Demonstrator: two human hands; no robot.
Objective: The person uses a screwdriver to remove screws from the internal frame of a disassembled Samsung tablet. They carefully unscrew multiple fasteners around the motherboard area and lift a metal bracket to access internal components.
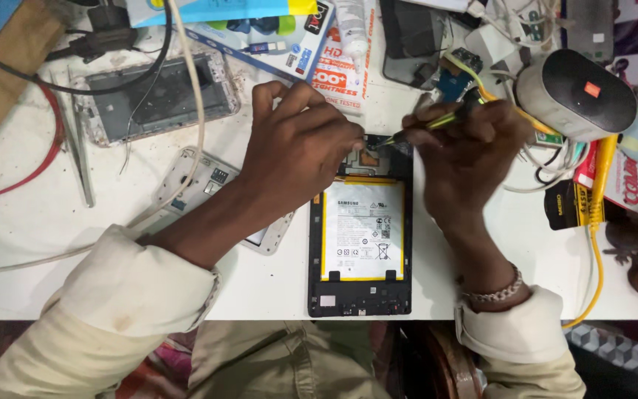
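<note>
Head view, left hand (300, 140) pressing opened tablet (360, 244) top edge, right hand (467, 151) gripping screwdriver (426, 125), clutter close around.

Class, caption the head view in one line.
Left hand steadies an opened tablet; right hand holds a screwdriver.

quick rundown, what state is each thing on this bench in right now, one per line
black tablet with white battery: back cover off, lying flat, insides exposed
left hand: pressing on the tablet's top edge
right hand: gripping the tool
yellow-green handled thin tool: tilted, tip at the tablet's top
silver tablet frame: empty, lying flat
grey tweezers: lying unused
</note>
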